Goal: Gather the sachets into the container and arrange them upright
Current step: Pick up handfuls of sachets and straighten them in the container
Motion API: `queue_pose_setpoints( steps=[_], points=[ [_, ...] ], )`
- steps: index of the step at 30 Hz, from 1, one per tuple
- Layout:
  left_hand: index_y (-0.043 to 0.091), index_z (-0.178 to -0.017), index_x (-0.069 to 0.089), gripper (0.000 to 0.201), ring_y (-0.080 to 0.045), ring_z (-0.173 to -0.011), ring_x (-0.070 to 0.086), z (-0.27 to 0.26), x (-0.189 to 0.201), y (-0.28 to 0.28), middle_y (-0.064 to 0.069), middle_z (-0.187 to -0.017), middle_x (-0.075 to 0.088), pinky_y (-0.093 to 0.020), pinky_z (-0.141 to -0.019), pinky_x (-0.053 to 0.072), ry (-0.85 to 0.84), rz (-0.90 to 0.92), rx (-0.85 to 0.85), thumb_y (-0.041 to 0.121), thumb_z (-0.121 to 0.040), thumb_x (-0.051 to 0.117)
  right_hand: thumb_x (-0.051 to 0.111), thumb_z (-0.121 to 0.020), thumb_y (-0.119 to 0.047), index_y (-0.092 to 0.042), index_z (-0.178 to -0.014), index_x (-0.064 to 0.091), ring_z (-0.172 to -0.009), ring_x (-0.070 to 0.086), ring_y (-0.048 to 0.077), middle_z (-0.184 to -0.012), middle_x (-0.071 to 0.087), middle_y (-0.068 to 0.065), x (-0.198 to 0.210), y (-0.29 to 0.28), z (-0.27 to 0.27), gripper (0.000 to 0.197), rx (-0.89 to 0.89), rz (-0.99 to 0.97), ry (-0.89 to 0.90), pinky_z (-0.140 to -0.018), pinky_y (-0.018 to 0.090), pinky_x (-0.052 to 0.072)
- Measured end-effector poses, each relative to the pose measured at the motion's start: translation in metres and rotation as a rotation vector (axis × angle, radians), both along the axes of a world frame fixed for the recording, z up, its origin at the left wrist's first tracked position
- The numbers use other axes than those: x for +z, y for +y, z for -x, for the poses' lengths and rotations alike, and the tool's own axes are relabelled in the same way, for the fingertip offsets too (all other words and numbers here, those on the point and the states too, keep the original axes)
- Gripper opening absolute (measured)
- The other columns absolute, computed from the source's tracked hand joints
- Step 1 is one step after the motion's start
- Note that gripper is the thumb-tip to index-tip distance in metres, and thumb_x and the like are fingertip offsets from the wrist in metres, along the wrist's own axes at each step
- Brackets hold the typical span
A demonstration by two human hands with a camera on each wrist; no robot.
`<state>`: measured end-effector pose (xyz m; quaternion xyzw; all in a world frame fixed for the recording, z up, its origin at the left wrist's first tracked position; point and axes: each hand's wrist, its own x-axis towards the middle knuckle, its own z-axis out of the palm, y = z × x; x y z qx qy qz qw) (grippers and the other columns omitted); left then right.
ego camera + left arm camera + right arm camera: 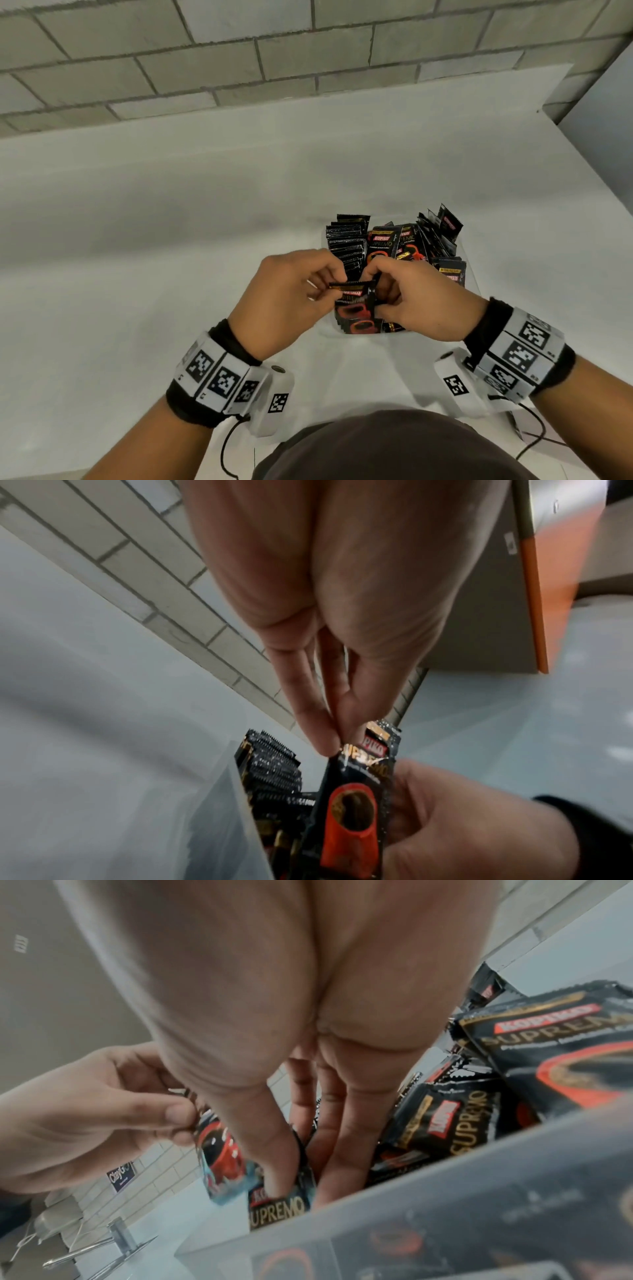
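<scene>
Nearest the body, the left hand [284, 301] and the right hand [414, 301] meet over the near end of a clear plastic rectangular container [428, 1199] on the white tabletop [137, 274]. Both share a small bundle of black foil coffee sachets printed with an orange cup [354, 305], standing upright at the container's near edge. The left grip pinches the bundle's top edge between thumb and fingertips [322, 739]; the right grip is curled on its other side, thumb pressed against a sachet face in the right wrist view. Beyond the hands, a neat row of upright sachets [346, 240] fills the container's left side, while looser tilted sachets [435, 233] lean at the right. Farthest off is a grey block wall [239, 51].
</scene>
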<state>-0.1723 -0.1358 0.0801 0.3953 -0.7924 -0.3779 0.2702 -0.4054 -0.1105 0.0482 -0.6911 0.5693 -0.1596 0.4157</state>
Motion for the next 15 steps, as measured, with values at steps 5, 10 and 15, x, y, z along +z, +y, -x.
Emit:
queue_pose_setpoints(
  steps=[5,10,15],
  points=[
    [0.018,-0.093,0.071,0.027,-0.014,-0.079,0.067,0.001,0.001,0.007,0.010,-0.086,0.069,-0.031,-0.071,0.061,-0.025,0.007,-0.066,-0.005,-0.080,0.076,0.075,-0.085,-0.005,-0.018,-0.094,0.060,-0.054,0.069,0.020,-0.073,0.070,0.008,-0.001,0.000,0.000,0.022,-0.103,-0.043,-0.050,-0.056,0.040,0.060],
    [0.022,-0.092,0.064,0.026,-0.001,-0.072,0.060,0.008,-0.016,0.009,0.014,-0.079,0.063,-0.022,-0.071,0.053,-0.244,0.027,-0.079,0.004,-0.079,0.076,0.080,-0.081,-0.003,-0.012,-0.088,0.058,-0.054,0.071,0.021,-0.070,0.072,0.009,0.000,-0.002,-0.001,0.025,-0.127,-0.079,-0.076,-0.055,0.039,0.060],
    [0.022,-0.081,0.058,0.025,-0.005,-0.065,0.058,0.015,-0.027,0.013,0.015,-0.073,0.055,-0.024,-0.069,0.050,-0.350,-0.048,-0.054,0.015,-0.081,0.082,0.077,-0.081,0.002,-0.019,-0.085,0.058,-0.063,0.072,0.014,-0.074,0.071,0.004,-0.003,0.000,0.002,0.029,-0.062,-0.072,-0.034,-0.063,0.038,0.060]
  ],
)
